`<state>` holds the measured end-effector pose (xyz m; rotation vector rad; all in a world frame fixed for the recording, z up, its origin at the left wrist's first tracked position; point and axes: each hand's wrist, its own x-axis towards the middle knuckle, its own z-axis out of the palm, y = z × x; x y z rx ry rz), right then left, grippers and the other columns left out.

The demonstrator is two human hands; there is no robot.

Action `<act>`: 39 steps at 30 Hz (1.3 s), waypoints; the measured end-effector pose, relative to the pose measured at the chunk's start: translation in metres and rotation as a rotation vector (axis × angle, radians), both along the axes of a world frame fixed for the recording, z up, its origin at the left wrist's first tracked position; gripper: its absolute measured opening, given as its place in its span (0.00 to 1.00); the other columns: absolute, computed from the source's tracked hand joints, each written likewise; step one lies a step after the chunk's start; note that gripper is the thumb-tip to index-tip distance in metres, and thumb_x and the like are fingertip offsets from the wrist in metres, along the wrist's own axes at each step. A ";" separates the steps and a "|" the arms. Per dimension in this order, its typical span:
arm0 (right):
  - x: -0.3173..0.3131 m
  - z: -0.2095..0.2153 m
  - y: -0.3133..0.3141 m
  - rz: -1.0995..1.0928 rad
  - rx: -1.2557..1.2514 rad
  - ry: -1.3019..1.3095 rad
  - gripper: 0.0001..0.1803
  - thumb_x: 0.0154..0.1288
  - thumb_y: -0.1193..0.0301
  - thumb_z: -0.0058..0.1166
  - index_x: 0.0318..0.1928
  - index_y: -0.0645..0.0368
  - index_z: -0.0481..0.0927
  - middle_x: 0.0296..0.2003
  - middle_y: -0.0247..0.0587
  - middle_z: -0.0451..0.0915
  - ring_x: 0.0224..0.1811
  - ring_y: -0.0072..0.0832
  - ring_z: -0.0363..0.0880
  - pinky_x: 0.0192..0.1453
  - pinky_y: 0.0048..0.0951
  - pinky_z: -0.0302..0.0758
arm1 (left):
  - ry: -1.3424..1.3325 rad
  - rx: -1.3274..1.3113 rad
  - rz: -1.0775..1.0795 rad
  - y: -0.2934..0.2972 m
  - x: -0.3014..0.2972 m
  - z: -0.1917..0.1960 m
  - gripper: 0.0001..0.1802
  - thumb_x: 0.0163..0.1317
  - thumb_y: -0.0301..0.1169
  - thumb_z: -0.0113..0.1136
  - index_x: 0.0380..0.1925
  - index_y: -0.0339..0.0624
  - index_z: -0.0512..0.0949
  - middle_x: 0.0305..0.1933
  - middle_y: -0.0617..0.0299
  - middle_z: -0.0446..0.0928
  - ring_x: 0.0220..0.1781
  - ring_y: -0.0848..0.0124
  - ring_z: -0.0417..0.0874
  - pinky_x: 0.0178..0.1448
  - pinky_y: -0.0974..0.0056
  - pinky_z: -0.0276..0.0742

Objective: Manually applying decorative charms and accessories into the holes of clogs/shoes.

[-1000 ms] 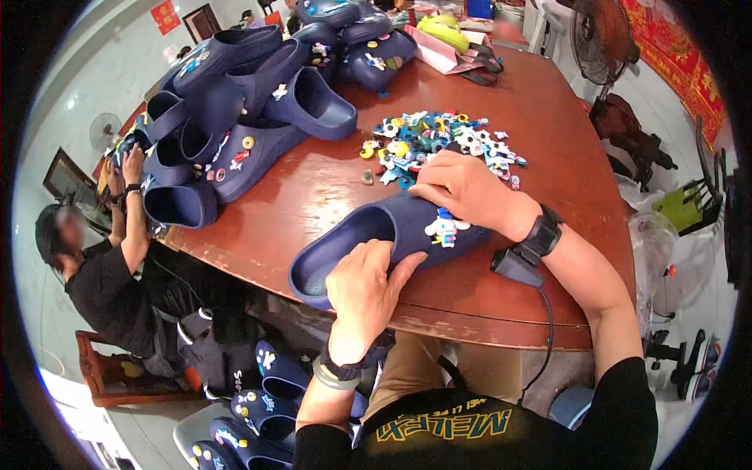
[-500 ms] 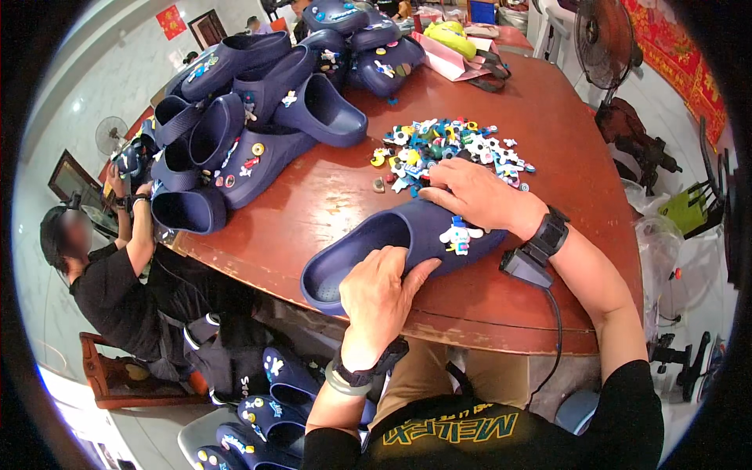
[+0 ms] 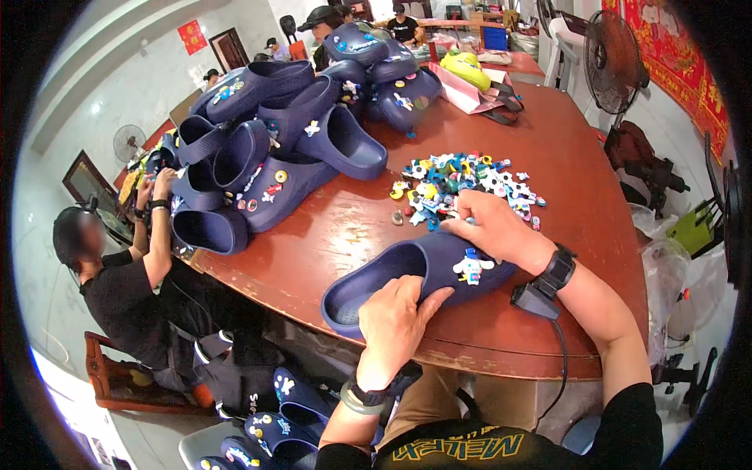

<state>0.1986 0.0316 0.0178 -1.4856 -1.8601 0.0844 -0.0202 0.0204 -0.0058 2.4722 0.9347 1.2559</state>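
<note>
A navy clog (image 3: 445,254) lies on its sole by the table's near edge, its toe pointing right. My left hand (image 3: 399,312) is closed over the near rim of its opening, with the thumb against the side. On the upper sits a white, long-eared cartoon charm (image 3: 472,268). My right hand (image 3: 501,233) bends over the far side of the toe, fingers drawn together beside the heap of colourful shoe charms (image 3: 458,180). What those fingertips hold, if anything, is hidden.
A tall pile of navy clogs (image 3: 286,196) covers the table's (image 3: 564,172) left part. More decorated clogs (image 3: 294,415) lie below at lower left. A co-worker (image 3: 129,266) handles things on the left. A pink package (image 3: 470,90) lies farther back; a fan (image 3: 615,63) stands right.
The view has tilted up, so the table and clogs sit lower and further right in the picture. Both hands stay at the clog, with little visible change in grip.
</note>
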 end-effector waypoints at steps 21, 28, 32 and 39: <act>0.056 -0.008 -0.038 0.403 -0.313 0.036 0.32 0.69 0.54 0.51 0.67 0.57 0.64 0.68 0.51 0.61 0.73 0.42 0.55 0.76 0.40 0.51 | -0.005 -0.034 -0.016 0.005 0.003 -0.004 0.21 0.51 0.36 0.74 0.22 0.37 0.69 0.20 0.51 0.69 0.21 0.53 0.70 0.26 0.57 0.66; 0.041 -0.018 -0.047 0.286 -0.262 0.133 0.26 0.68 0.59 0.54 0.60 0.60 0.69 0.66 0.47 0.66 0.68 0.41 0.65 0.70 0.37 0.63 | -0.053 -0.046 -0.030 0.004 0.004 -0.001 0.16 0.53 0.35 0.72 0.28 0.35 0.75 0.24 0.51 0.74 0.24 0.55 0.74 0.29 0.60 0.70; 0.034 -0.033 -0.045 0.161 -0.053 0.161 0.18 0.65 0.67 0.58 0.52 0.60 0.73 0.57 0.45 0.74 0.62 0.40 0.71 0.65 0.37 0.68 | 0.016 -0.037 0.041 0.005 0.004 -0.002 0.16 0.53 0.34 0.72 0.29 0.35 0.75 0.24 0.51 0.74 0.24 0.55 0.74 0.29 0.60 0.70; 0.026 -0.032 -0.047 0.129 0.370 0.060 0.16 0.55 0.66 0.68 0.30 0.56 0.71 0.31 0.38 0.71 0.36 0.35 0.69 0.40 0.34 0.67 | -0.069 -0.173 -0.047 0.003 0.002 0.000 0.15 0.54 0.33 0.72 0.31 0.35 0.77 0.26 0.50 0.76 0.25 0.56 0.75 0.32 0.61 0.72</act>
